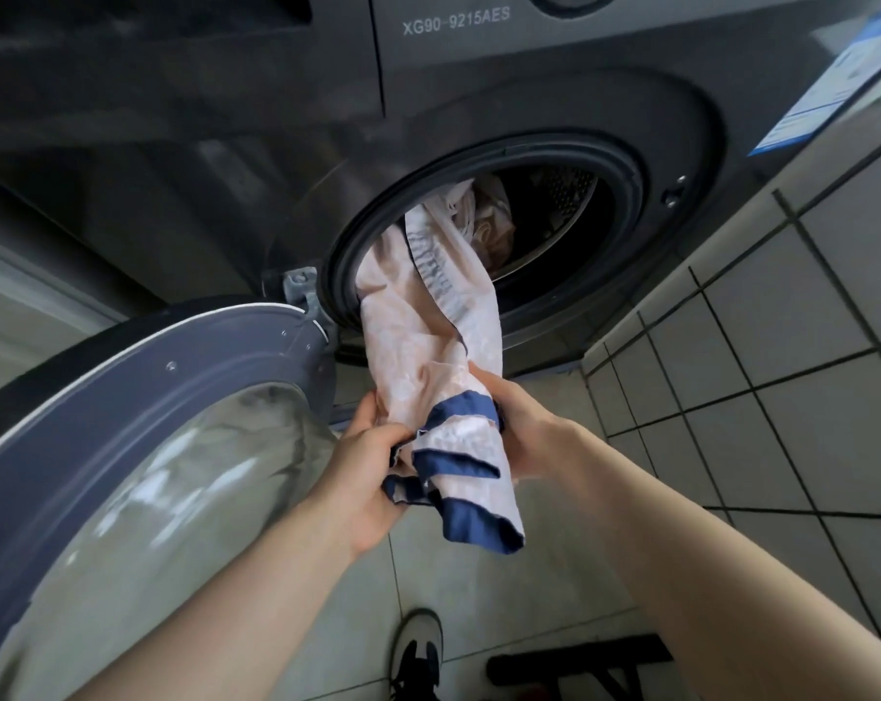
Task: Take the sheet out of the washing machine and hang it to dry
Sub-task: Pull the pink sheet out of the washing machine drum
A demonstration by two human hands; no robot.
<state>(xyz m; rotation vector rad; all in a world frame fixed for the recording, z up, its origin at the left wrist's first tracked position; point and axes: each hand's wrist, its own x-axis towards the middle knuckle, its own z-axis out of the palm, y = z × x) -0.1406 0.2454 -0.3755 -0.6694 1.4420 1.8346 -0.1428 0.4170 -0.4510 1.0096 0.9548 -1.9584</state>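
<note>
Head view, sheet (428, 316) (hemmed) spanning washing machine (529, 93) rim

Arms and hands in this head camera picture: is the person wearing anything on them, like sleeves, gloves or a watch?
Nothing shows. The left hand and right hand are bare, without gloves, rings or watch, and both forearms are uncovered as far as the picture reaches.

One washing machine (529, 93) stands with its one round door (140, 422) swung open. One sheet (428, 336) hangs out of the one drum (570, 204). Two hands grip it, the left hand (362, 478) and the right hand (524, 427). One shoe (418, 650) shows on the floor.
</note>
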